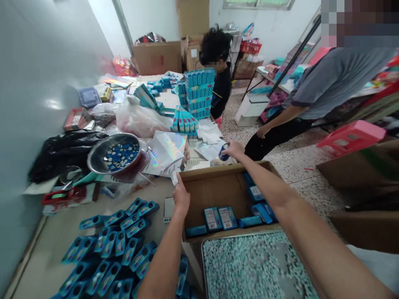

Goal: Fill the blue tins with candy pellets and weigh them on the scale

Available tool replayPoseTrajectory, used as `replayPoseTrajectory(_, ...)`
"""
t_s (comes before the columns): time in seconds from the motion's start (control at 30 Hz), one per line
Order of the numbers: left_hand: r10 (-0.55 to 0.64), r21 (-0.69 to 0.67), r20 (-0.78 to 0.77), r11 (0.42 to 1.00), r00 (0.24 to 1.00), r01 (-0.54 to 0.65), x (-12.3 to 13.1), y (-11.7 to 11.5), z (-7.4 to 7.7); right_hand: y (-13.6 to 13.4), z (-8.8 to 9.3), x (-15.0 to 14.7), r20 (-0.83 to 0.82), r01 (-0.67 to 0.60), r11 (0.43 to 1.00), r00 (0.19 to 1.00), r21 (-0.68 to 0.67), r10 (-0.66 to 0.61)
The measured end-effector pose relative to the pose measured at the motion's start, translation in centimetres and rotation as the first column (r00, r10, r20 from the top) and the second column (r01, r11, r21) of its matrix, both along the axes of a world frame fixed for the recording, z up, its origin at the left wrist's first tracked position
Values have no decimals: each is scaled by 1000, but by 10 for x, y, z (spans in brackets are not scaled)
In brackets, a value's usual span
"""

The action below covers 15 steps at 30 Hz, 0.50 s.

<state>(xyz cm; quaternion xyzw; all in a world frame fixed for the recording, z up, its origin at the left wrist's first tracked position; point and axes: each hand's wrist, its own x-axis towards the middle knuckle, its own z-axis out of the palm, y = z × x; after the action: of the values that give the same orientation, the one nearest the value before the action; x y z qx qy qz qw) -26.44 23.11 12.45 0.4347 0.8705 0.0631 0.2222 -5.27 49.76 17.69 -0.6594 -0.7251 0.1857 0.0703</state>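
My right hand (236,150) reaches over the far edge of an open cardboard box (215,185), its fingers closed on a small dark blue roll (223,152). My left hand (181,195) is at the box's far left corner. It is closed, with a small white piece (175,178) at its fingertips. Inside the carton, several blue small boxes (227,218) lie along the near and right sides. Many blue packs with round holes (109,241) stand in rows on the table to the left. A silvery holographic sheet (165,151) lies beyond my left hand.
A metal bowl (93,160) of round blue and silver pieces stands left. A tray of small pale green pieces (249,265) lies near me. Stacked blue boxes (199,93) rise beyond, beside a seated person (222,91). Another person (321,79) stands at right near a pink stool (355,135).
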Motion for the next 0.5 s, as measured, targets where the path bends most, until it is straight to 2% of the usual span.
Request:
replayPoseTrajectory(0.17, 0, 21, 78, 1000, 997, -2, 9, -6, 4, -34, 12, -73, -26, -220, 976, 975, -3, 219)
replayPoseTrajectory(0.3, 24, 19, 128, 999, 992, -26, 16, -6, -5, -62, 9, -142, -130, -403, 910, 902, 94, 413)
replayPoseTrajectory(0.4, 32, 14, 166, 999, 986, -35, 17, -4, -15, -86, 2, -193, -132, -588, 805, 794, 80, 594)
replayPoseTrajectory(0.5, 19, 47, 202, 998, 979, -29, 18, -6, -21, -118, -10, -235, -98, -766, 641, 642, -44, 760)
